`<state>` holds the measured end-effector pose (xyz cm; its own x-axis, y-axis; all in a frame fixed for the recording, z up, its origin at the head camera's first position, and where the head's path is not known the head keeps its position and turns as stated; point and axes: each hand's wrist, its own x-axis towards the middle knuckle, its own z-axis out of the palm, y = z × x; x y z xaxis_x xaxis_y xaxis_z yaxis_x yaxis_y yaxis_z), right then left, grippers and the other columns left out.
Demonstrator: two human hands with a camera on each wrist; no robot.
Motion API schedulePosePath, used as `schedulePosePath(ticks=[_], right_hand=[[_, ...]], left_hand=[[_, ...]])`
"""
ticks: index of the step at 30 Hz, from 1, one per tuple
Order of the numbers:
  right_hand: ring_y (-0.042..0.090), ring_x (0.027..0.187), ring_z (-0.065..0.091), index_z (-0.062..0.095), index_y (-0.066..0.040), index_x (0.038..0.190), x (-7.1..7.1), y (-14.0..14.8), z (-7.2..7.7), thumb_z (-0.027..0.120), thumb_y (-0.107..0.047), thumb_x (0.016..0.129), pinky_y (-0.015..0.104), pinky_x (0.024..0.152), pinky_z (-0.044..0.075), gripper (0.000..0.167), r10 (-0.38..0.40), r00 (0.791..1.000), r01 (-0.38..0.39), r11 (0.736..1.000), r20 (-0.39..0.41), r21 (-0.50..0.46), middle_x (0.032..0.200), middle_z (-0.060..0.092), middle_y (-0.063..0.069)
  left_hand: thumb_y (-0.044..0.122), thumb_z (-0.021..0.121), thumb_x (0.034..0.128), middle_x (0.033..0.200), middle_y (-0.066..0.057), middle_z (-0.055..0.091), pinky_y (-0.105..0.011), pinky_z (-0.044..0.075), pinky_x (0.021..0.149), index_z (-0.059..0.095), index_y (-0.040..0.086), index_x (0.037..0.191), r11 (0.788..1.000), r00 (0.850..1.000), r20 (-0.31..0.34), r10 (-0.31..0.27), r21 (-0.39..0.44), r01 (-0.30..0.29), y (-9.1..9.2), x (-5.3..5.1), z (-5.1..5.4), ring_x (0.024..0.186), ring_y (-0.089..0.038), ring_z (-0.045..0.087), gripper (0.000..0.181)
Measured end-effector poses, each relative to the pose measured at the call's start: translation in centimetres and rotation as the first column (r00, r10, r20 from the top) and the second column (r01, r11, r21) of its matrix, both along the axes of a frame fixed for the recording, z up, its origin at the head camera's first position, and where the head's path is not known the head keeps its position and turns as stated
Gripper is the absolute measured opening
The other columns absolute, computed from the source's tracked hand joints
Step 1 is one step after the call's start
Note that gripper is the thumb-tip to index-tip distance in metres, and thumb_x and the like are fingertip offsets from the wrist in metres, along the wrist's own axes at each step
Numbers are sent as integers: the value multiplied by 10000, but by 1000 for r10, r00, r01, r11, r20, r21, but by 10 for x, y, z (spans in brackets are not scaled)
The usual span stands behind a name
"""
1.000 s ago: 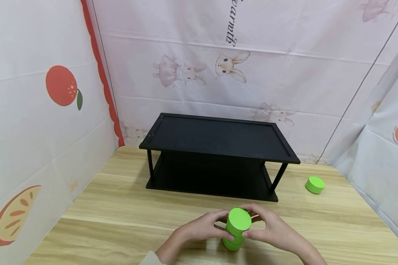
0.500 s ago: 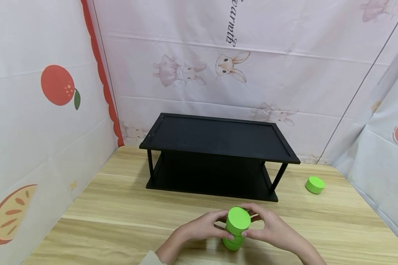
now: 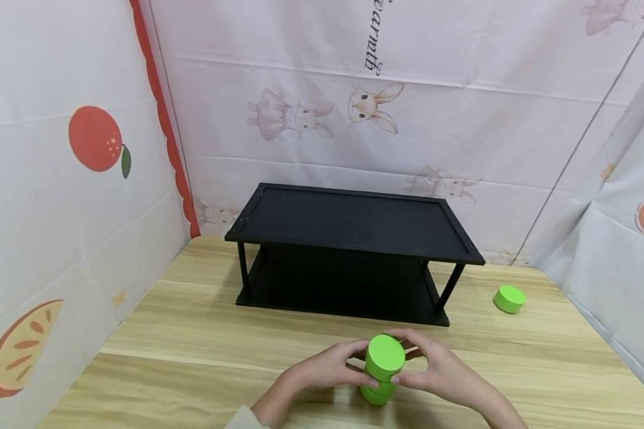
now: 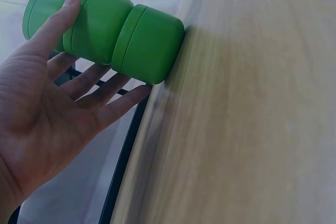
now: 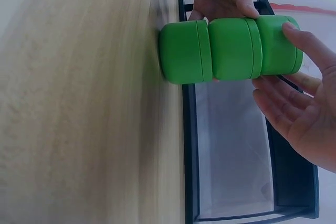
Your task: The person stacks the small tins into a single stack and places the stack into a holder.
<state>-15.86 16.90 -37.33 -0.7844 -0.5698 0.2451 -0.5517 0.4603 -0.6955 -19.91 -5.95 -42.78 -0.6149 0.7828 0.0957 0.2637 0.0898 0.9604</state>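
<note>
Table (image 3: 182,333): pale wood grain | far middle: black two-tier rack (image 3: 349,220) | right, apart from rack: green tin (image 3: 510,299) | near middle: stack (image 3: 383,364) of three, base seemingly touching table

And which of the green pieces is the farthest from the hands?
The single green piece right of the black shelf; the other three are stacked between the hands.

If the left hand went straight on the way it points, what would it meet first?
The green stack, which the left hand touches; beyond that, probably the right hand, though depth is hard to judge.
</note>
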Motion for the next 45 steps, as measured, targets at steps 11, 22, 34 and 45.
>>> schedulePosePath(ticks=[11,22,34,45], right_hand=[[160,962,569,482,-77,1282,2,10,-3,712,-272,817,326,798,493,555,-2,1000,3,1000,13,-9,1199,542,2],[198,990,567,464,-115,1300,6,24,-4,709,-167,820,311,779,502,541,-13,999,9,997,-42,-73,1187,545,36],[192,980,573,482,-100,1271,5,45,1,706,-139,819,290,775,500,506,-108,989,101,992,-104,-70,1149,558,-7],[156,965,580,503,-89,1251,4,54,0,717,-81,799,276,763,503,500,-139,980,128,988,-146,-85,1126,572,-19]], left_hand=[[143,696,835,1183,91,520,-227,443,862,479,163,1303,1000,1000,13,-3,-9,3,-1,2,-1,1100,-75,471,516],[137,702,828,1194,96,512,-238,448,864,471,166,1305,1000,999,38,12,-11,-12,1,4,1,1117,-67,459,530],[165,709,825,1193,97,512,-228,422,898,465,153,1303,999,999,-12,30,18,-30,2,3,5,1140,-73,443,538],[112,721,807,1175,83,526,-223,425,892,456,93,1313,999,999,-34,39,39,-38,2,2,6,1114,-85,469,571]])
